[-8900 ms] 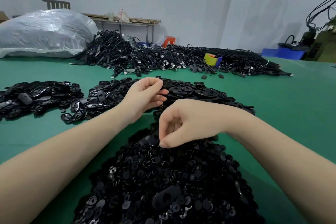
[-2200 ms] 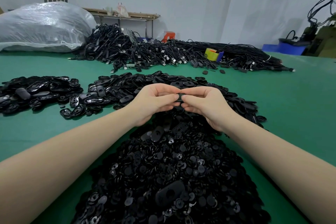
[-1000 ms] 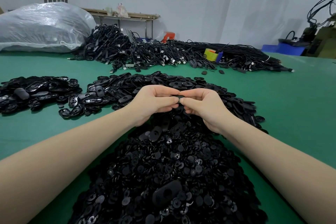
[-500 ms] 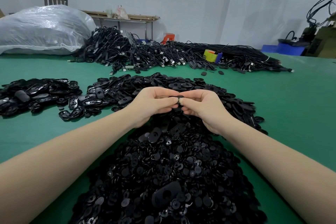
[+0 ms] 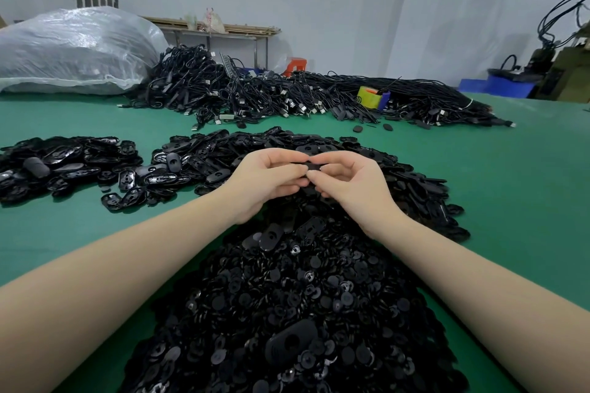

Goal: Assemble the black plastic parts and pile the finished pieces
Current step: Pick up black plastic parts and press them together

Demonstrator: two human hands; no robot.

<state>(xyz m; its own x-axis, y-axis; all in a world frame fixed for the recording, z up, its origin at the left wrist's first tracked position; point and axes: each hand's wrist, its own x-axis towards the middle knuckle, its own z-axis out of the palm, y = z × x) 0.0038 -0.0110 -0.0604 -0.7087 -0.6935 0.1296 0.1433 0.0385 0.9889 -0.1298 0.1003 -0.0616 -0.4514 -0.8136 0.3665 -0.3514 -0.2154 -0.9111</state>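
My left hand (image 5: 266, 182) and my right hand (image 5: 346, 183) meet above the middle of the table and pinch one small black plastic part (image 5: 311, 166) between their fingertips. Most of that part is hidden by my fingers. Directly below and in front of me lies a big heap of small round black pieces (image 5: 287, 303). Behind my hands spreads a pile of flat oval black shells (image 5: 367, 156). A separate pile of oval black pieces (image 5: 64, 163) lies at the left.
The table has a green mat (image 5: 510, 185). A long heap of black cables (image 5: 287, 96) runs across the back, with a yellow box (image 5: 370, 97) in it. A large clear plastic bag (image 5: 73, 51) sits back left. Blue bins (image 5: 498, 88) stand back right.
Both hands were apart 8.9 s ago, the right one over the near heap. They have since joined on the part and stay there with only slight finger shifts.
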